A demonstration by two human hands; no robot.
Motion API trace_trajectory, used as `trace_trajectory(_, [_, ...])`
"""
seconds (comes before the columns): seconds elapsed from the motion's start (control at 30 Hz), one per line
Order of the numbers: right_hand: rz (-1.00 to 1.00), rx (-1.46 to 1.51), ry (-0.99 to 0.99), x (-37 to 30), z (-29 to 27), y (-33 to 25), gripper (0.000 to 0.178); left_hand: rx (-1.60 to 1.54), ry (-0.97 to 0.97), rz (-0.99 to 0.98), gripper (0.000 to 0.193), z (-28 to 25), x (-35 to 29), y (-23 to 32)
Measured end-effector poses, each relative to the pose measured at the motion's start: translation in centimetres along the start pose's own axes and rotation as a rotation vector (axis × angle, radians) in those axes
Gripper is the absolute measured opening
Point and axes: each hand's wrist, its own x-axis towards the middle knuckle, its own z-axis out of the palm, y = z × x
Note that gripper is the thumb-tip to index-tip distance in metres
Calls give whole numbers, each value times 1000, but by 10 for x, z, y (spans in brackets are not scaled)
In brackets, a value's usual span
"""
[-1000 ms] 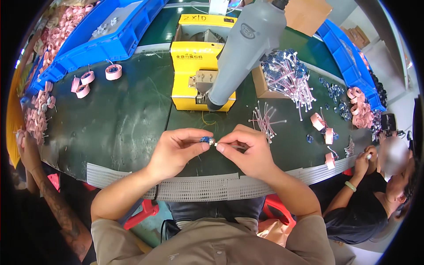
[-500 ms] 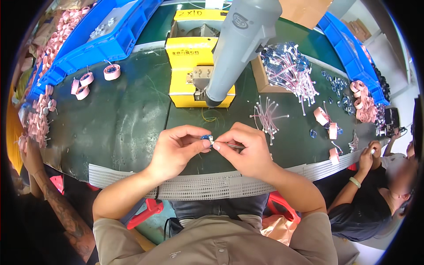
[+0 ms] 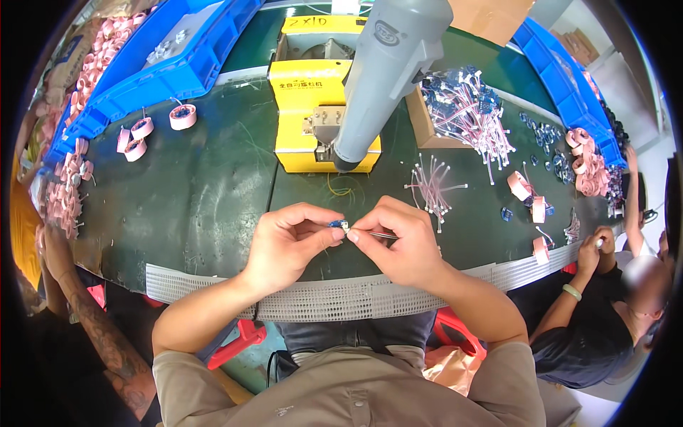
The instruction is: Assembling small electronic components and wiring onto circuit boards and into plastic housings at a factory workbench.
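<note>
My left hand (image 3: 288, 242) pinches a tiny blue part (image 3: 335, 225) between thumb and fingertips above the dark green bench (image 3: 199, 199). My right hand (image 3: 398, 238) meets it from the right and grips a thin pink wire (image 3: 380, 234) whose end touches the part. Both hands hover just in front of the yellow machine (image 3: 313, 146), under its grey cone-shaped nozzle (image 3: 380, 78).
A bunch of pink wires (image 3: 430, 185) lies right of my hands. A cardboard box (image 3: 462, 114) of blue-ended wires sits behind it. Pink coils (image 3: 142, 132) and blue bins (image 3: 149, 64) are on the left. Another person (image 3: 612, 299) works at the right, and a tattooed arm (image 3: 92, 327) is at the left.
My hands have stayed together on the small part, with only slight finger shifts. The view has tilted a little, so the machine sits lower in the picture.
</note>
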Motion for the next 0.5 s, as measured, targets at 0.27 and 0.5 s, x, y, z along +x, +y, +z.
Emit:
trace_trajectory(0.27, [-138, 76, -128, 4, -14, 9, 9, 178, -65, 172, 15, 4, -8, 5])
trace_trajectory(0.5, [-235, 59, -208, -1, -18, 5, 11, 369, -169, 395, 13, 2, -10, 4])
